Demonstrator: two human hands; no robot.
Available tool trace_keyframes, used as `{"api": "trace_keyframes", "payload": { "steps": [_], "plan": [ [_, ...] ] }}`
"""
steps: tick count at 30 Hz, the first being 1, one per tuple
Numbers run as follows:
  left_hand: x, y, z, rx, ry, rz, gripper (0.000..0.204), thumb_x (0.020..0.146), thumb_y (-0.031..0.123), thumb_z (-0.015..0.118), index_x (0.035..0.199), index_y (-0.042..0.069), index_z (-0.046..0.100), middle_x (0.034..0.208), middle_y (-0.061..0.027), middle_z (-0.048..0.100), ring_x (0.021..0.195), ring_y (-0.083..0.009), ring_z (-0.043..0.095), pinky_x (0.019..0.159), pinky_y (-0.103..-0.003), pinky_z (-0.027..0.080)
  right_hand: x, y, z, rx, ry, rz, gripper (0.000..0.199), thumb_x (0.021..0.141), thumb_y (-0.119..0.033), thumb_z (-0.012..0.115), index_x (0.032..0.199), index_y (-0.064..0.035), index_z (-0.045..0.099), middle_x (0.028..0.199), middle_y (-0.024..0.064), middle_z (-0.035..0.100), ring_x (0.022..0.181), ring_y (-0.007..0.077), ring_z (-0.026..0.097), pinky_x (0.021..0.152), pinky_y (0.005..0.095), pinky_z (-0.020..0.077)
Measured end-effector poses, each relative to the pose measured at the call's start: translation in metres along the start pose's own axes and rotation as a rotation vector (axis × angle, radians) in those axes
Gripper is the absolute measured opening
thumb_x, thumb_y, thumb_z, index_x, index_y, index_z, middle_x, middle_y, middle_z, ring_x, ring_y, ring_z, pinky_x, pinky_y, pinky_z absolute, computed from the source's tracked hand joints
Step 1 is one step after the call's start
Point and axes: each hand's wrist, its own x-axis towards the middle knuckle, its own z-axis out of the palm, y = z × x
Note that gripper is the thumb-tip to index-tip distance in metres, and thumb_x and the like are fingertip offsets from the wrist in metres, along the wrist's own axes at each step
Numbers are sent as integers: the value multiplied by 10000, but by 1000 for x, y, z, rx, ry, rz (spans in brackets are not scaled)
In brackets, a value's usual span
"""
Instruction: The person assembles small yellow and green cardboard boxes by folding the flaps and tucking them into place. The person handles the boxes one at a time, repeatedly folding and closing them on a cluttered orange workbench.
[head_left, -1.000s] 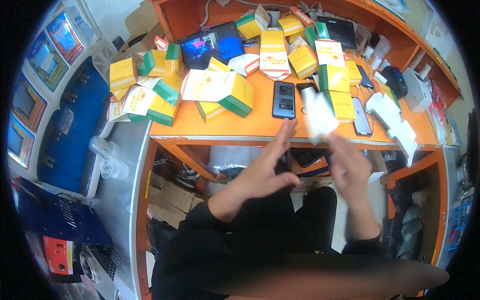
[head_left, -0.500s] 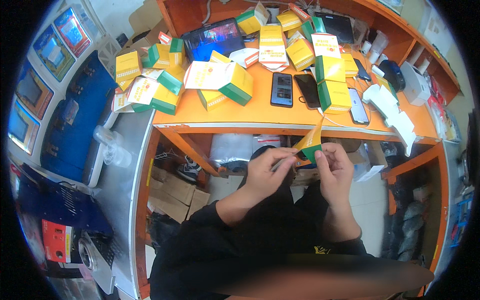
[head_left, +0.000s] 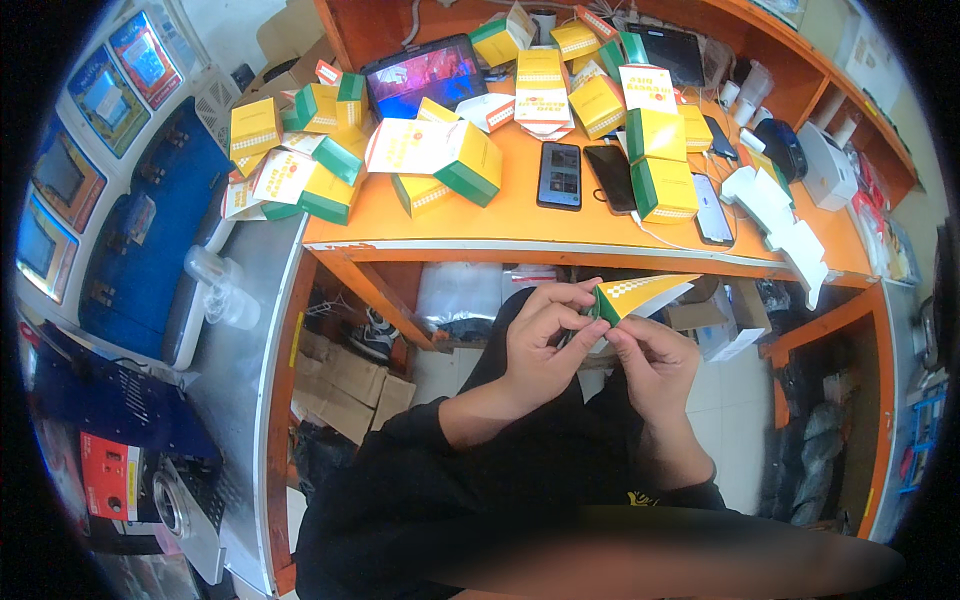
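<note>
Both hands hold a small yellow and green cardboard box [head_left: 632, 296] in front of me, beyond the table's front edge. Its green end faces left, and the yellow printed panel points away to the right. My left hand [head_left: 553, 328] pinches the green end between thumb and fingers. My right hand [head_left: 655, 355] grips the box's lower side, its thumb near the left thumb. The fingers partly hide the green flaps, so I cannot tell how they are folded. Similar yellow, green and white boxes [head_left: 470, 162] lie in a loose heap on the orange table [head_left: 430, 232].
Several phones [head_left: 559, 175] lie on the table, and a lit tablet [head_left: 425, 76] stands behind the boxes. A white cut-out card [head_left: 790, 225] overhangs the front edge at the right. To the left, clear plastic cups [head_left: 225, 287] rest on a metal counter [head_left: 262, 335].
The box in my hands has turned: its yellow panel pointed up before and now points right, with the green end to the left. My fingers have shifted onto that end.
</note>
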Motion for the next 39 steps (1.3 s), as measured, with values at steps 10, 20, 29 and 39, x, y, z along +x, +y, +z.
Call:
{"api": "trace_keyframes", "payload": {
  "steps": [10, 20, 29, 39],
  "plan": [
    [1, 13, -9, -277, -133, -70, 183, 868, -15, 669, 1050, -21, 649, 1204, -178, 564, 1229, -344, 546, 963, -348, 479, -3, 7, 1, 158, -41, -74, 132, 854, -92, 724, 904, 27, 700, 887, 116, 691, 784, 190, 643, 709, 274, 489],
    [-1, -3, -25, 96, -143, 157, 145, 813, -1, 713, 950, 28, 676, 1037, -146, 685, 1141, -342, 620, 969, -404, 494, 0, 7, -3, 248, -397, 5, 240, 928, -158, 585, 1052, 35, 658, 1118, 134, 599, 993, 223, 575, 875, 306, 425],
    [0, -18, -43, -329, -49, -182, 171, 876, -38, 636, 1016, 35, 573, 1183, -141, 592, 1222, -302, 539, 1020, -400, 442, 16, 18, -16, -198, 258, -65, 155, 857, -22, 645, 992, -3, 718, 932, 132, 684, 869, 199, 643, 794, 297, 492],
    [-12, -2, -7, -613, -14, -430, 262, 906, -8, 629, 1103, 36, 462, 1147, -110, 565, 1075, -158, 578, 931, -302, 474, -1, 17, 10, -454, 147, -372, 171, 721, 52, 739, 870, -18, 697, 906, 115, 691, 823, 242, 662, 752, 302, 509]
  ]
}}
